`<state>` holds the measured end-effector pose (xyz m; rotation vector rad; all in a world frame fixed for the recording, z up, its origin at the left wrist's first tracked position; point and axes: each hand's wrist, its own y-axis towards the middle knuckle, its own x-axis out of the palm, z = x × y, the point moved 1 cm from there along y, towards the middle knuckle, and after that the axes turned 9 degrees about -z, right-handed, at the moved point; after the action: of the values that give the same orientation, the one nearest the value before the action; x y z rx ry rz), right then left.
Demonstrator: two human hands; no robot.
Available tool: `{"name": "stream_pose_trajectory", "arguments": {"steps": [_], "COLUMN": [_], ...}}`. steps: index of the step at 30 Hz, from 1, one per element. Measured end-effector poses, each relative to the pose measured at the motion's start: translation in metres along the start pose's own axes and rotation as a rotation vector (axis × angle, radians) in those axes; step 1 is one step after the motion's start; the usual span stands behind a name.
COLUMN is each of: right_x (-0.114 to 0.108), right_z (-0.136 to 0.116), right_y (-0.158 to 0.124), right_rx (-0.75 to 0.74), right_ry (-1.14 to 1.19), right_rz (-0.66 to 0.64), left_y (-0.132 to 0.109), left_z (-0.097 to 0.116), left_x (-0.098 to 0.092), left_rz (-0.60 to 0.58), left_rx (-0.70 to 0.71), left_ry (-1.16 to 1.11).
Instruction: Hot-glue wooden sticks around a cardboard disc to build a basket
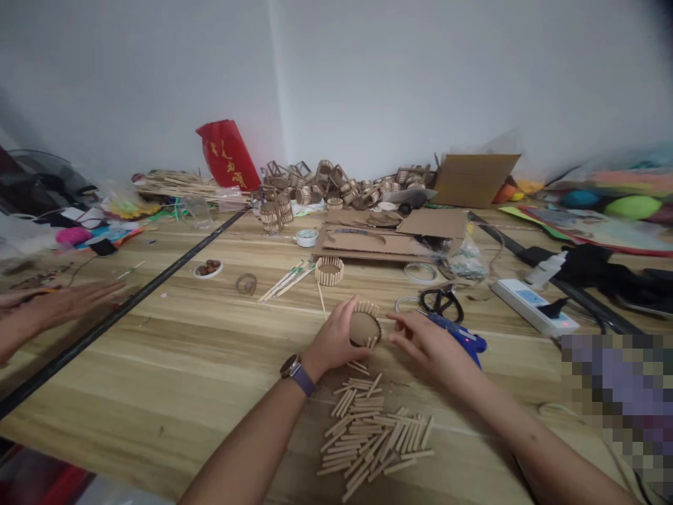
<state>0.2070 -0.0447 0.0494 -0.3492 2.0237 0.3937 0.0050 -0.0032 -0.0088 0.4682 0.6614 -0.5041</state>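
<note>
My left hand (334, 341) is curled round a small round cardboard basket (364, 325) with short wooden sticks glued upright along its rim, tipping it so the disc faces me. My right hand (427, 345) sits just right of it, fingers drawn together toward the basket's edge; whether they pinch a stick is too small to tell. A heap of short cut wooden sticks (373, 433) lies on the table right below both hands. A blue glue gun (463, 339) rests behind my right hand.
A finished stick basket (329, 270), long skewers (287, 279), black scissors (442, 301), tape rings, a white power strip (533, 306), flat cardboard (389, 242) and several baskets by the wall (336, 184). Another person's hand (63, 303) rests at far left past a black rail (131, 298).
</note>
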Motion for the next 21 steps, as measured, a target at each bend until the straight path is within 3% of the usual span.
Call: {"name": "stream_pose_trajectory", "arguments": {"steps": [5,9,16,19,21], "right_x": [-0.038,-0.043,-0.02,-0.018,-0.019], "right_z": [0.024,0.05,0.08,0.082,0.078], "right_y": [-0.027,-0.047,-0.056,-0.055,-0.054], "right_rx": [0.341,0.599,0.576,0.59,0.559], "right_ry": [-0.16,-0.277,-0.12,-0.03,0.056], "right_rz": [-0.031,-0.076,0.046,0.087,0.19], "left_y": [0.0,0.0,-0.004,-0.004,-0.003], "left_z": [0.0,0.0,0.008,0.011,0.012], "left_x": [-0.001,-0.001,0.0,-0.001,-0.001], "left_rz": [-0.015,-0.025,-0.008,-0.013,-0.001], "left_rx": [-0.042,-0.03,0.034,0.018,0.011], "left_ry": [-0.04,-0.024,0.042,0.062,0.07]}}
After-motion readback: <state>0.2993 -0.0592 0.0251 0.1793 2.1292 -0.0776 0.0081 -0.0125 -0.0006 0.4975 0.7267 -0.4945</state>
